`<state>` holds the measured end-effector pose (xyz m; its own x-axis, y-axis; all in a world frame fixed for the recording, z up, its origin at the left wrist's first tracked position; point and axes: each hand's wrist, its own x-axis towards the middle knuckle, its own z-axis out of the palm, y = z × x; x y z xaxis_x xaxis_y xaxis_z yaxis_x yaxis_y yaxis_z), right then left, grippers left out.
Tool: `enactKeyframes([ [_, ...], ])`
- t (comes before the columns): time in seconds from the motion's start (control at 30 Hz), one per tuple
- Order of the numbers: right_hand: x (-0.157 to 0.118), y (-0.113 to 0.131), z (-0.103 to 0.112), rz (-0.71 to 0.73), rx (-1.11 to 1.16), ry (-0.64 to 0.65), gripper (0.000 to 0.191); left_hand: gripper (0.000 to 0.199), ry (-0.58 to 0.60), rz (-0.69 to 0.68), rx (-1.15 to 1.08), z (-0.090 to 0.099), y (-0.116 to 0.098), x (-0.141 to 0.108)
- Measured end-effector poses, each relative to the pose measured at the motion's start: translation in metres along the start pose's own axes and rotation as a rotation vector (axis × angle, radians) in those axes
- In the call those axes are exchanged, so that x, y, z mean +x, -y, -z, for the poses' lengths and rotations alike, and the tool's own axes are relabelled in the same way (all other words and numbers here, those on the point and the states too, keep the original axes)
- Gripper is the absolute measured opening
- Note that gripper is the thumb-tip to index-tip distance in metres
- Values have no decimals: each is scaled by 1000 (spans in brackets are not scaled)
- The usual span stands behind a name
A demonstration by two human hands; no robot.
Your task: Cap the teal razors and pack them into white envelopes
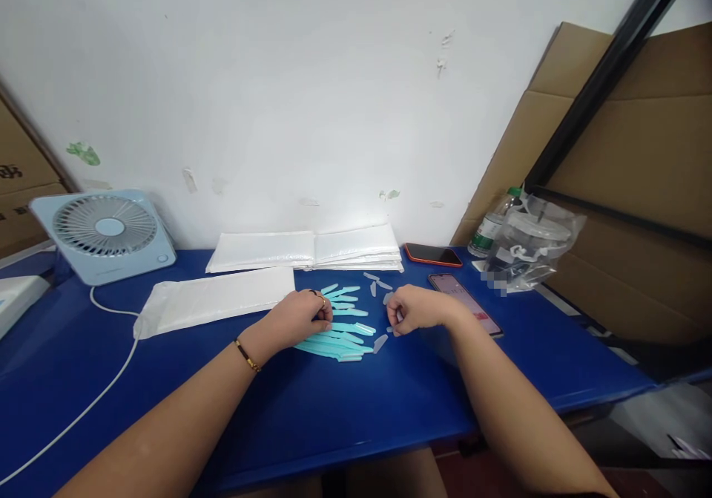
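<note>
Turquoise eyebrow razors lie fanned out on the blue table, their blade ends pointing right. My left hand, wearing a ring and a bracelet, rests over their handles with its fingers curled and closed on a razor; the exact grip is partly hidden. To the right of the razors, my right hand is closed in a pinch just above the table. Small clear plastic blade caps are scattered between my hands. One sliver of clear plastic shows at my right fingertips, but whether they hold it is hidden.
White padded mailers are stacked against the wall, with another mailer in front. A blue fan stands left, its white cable crossing the table. Two phones, a bottle and a bagged cup are at right.
</note>
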<state>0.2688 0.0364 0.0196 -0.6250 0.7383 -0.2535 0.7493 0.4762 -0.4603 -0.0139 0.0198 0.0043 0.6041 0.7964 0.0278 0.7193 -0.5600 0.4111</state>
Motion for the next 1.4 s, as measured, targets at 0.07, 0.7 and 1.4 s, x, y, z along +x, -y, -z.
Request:
enactKeyframes([
  [0.07, 4, 0, -3, 7, 28, -47, 8, 15, 18, 42, -30, 0, -1, 0],
  [0.7, 16, 13, -4, 217, 794, -634, 24, 28, -95, 162, -512, 13, 7, 1],
  [1.4, 31, 17, -15, 244, 414, -657, 12, 25, -271, 232, -73, 6, 6, 6],
])
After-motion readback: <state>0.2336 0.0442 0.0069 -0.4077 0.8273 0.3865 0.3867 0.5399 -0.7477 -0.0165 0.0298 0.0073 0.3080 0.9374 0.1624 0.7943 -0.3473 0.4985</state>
